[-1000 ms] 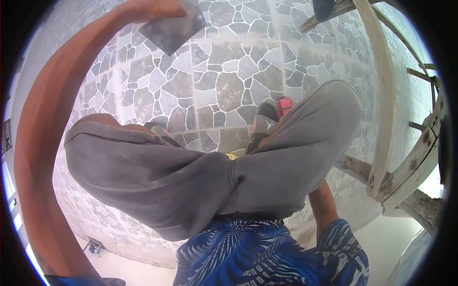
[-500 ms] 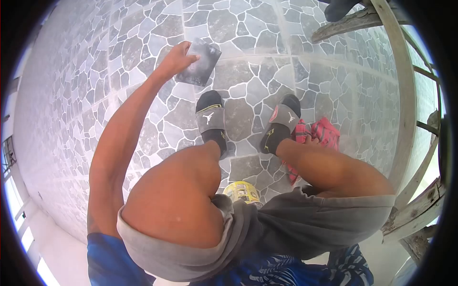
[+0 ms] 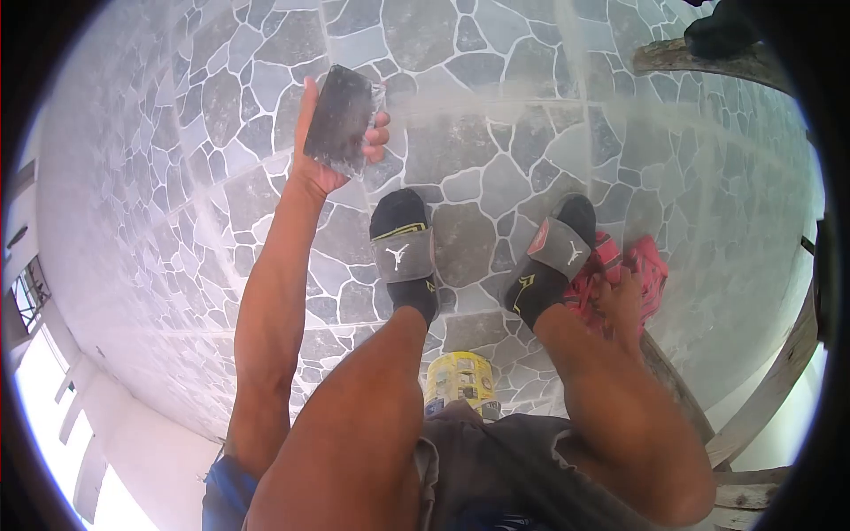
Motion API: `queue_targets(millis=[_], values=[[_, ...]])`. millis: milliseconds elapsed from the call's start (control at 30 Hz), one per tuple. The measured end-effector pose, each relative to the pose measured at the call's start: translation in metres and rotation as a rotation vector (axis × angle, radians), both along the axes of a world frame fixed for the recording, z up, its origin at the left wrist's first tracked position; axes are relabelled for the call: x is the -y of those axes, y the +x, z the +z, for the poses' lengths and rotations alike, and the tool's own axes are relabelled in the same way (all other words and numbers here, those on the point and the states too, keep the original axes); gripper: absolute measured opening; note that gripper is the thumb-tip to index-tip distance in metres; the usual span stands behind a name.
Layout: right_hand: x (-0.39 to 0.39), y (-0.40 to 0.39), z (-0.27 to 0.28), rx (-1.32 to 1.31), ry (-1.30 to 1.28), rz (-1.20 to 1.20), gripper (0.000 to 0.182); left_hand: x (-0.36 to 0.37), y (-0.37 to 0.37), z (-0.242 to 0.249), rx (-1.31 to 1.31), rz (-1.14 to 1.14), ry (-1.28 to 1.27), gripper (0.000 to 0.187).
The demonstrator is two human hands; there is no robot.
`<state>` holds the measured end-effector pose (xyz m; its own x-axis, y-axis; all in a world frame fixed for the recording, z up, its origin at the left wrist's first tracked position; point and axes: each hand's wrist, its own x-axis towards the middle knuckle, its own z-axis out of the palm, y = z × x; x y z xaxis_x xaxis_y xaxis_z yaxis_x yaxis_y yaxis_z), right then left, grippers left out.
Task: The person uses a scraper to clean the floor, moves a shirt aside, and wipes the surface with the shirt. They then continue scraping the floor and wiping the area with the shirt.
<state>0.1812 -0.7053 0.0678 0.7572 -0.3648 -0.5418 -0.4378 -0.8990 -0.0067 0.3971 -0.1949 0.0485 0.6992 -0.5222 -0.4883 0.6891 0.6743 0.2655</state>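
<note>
My left hand (image 3: 376,142), palm turned up, grips a dark, flat rectangular pad (image 3: 338,119). Its dark face shows toward me, and a pale, shiny edge runs along the right side, where my fingertips curl round it. The pad is over the stone-patterned tiles (image 3: 460,150). Low on the right, beside my right foot, my right hand (image 3: 622,301) is closed on a crumpled red cloth (image 3: 651,274) with dark markings; my lower leg hides part of that arm.
My feet, in dark socks and grey slides (image 3: 405,255), stand apart on the tiles. A yellow printed bucket (image 3: 460,380) sits between my legs. Wooden poles (image 3: 779,380) curve along the right side. At the upper right, a dark shoe (image 3: 722,35) rests on a wooden beam (image 3: 664,57).
My left hand has turned over, so the pad now lies in the upturned palm instead of under my fingers. The view has shifted; my right hand still holds the red cloth.
</note>
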Motion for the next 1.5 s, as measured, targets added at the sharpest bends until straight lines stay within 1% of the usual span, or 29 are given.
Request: queue_targets(millis=[67,100,167,200,267,300,367,400,433,467,533,633,667,733,767,867,967,1000,1033,1067,1133,1167,1267,1300,1333,1367,1400,1467,1500], values=[[0.004,0.018,0.004,0.120,0.001,0.049,0.048,0.004,-0.010,0.005,0.031,0.034,-0.138,0.100],[0.011,0.026,-0.001,0.168,-0.016,0.090,0.047,0.000,-0.011,-0.012,0.084,0.013,-0.399,0.109],[0.028,0.037,-0.008,0.256,-0.052,0.179,0.046,0.012,-0.019,0.002,0.120,0.084,-0.262,0.103],[0.034,0.041,-0.008,0.282,-0.077,0.157,0.045,0.018,-0.021,0.010,0.141,0.121,-0.192,0.100],[0.037,0.055,-0.005,0.350,-0.125,0.111,0.044,0.019,-0.017,0.012,0.202,0.078,-0.140,0.090],[0.034,0.059,-0.006,0.382,-0.115,0.137,0.043,0.019,-0.014,0.013,0.229,0.056,-0.113,0.086],[0.021,0.069,-0.004,0.442,-0.101,0.185,0.041,0.014,-0.005,0.017,0.170,0.004,0.083,0.077],[0.024,0.068,-0.016,0.485,-0.053,0.193,0.042,0.011,0.000,0.019,0.142,-0.022,0.180,0.074],[0.027,0.063,-0.036,0.529,-0.004,0.201,0.042,0.000,0.004,0.004,0.099,-0.022,0.351,0.064],[0.025,0.064,-0.045,0.572,0.045,0.208,0.043,0.000,0.014,0.010,0.151,-0.128,0.577,0.055],[0.015,0.064,-0.054,0.564,0.017,0.170,0.045,-0.003,0.034,0.023,0.253,-0.344,1.029,0.039],[0.002,0.065,-0.055,0.575,0.022,0.139,0.046,-0.012,0.069,0.013,0.762,-0.628,1.419,0.034],[0.001,0.065,-0.055,0.583,0.029,0.135,0.047,-0.011,0.083,0.011,0.846,-0.714,1.520,0.032],[0.002,0.061,-0.063,0.650,-0.040,0.159,0.045,-0.004,0.106,0.005,1.017,-0.890,1.712,0.030],[0.001,0.057,-0.063,0.675,-0.075,0.171,0.044,0.003,0.108,-0.001,1.074,-0.857,1.691,0.035],[-0.004,0.063,-0.060,0.668,-0.049,0.128,0.044,0.037,0.092,-0.031,1.182,-0.783,1.803,0.037],[-0.004,0.064,-0.058,0.731,-0.058,0.212,0.045,0.019,0.099,-0.028,1.101,-0.750,1.770,0.036],[-0.006,0.065,-0.057,0.661,-0.002,0.145,0.046,0.011,0.103,-0.027,1.082,-0.745,1.750,0.036],[-0.015,0.074,-0.043,0.587,0.048,0.082,0.047,0.005,0.108,-0.021,0.996,-0.732,1.779,0.035],[-0.018,0.078,-0.033,0.510,0.099,0.026,0.047,0.014,0.098,-0.022,0.975,-0.753,1.783,0.036],[-0.007,0.067,-0.057,0.642,-0.047,0.115,0.047,0.035,0.082,-0.020,0.951,-0.768,1.820,0.037],[-0.008,0.067,-0.063,0.710,-0.122,0.157,0.047,0.043,0.082,-0.022,1.018,-0.789,1.814,0.038],[-0.006,0.069,-0.059,0.633,-0.032,0.117,0.049,0.023,0.091,-0.025,0.969,-0.774,1.773,0.038],[-0.007,0.073,-0.059,0.624,-0.057,0.113,0.049,0.008,0.093,-0.026,0.930,-0.685,1.764,0.037],[-0.012,0.073,-0.056,0.601,-0.083,0.107,0.049,0.002,0.087,-0.022,0.833,-0.624,1.703,0.036],[-0.013,0.069,-0.052,0.575,-0.107,0.103,0.049,0.011,0.082,-0.024,0.842,-0.650,1.692,0.036],[-0.010,0.065,-0.058,0.612,-0.134,0.120,0.049,0.021,0.082,-0.025,0.859,-0.662,1.695,0.036],[-0.005,0.063,-0.073,0.703,-0.185,0.155,0.049,0.067,0.086,-0.027,1.082,-0.813,1.868,0.036],[-0.005,0.069,-0.071,0.699,-0.171,0.148,0.049,0.077,0.092,-0.024,1.067,-0.852,1.817,0.037]])
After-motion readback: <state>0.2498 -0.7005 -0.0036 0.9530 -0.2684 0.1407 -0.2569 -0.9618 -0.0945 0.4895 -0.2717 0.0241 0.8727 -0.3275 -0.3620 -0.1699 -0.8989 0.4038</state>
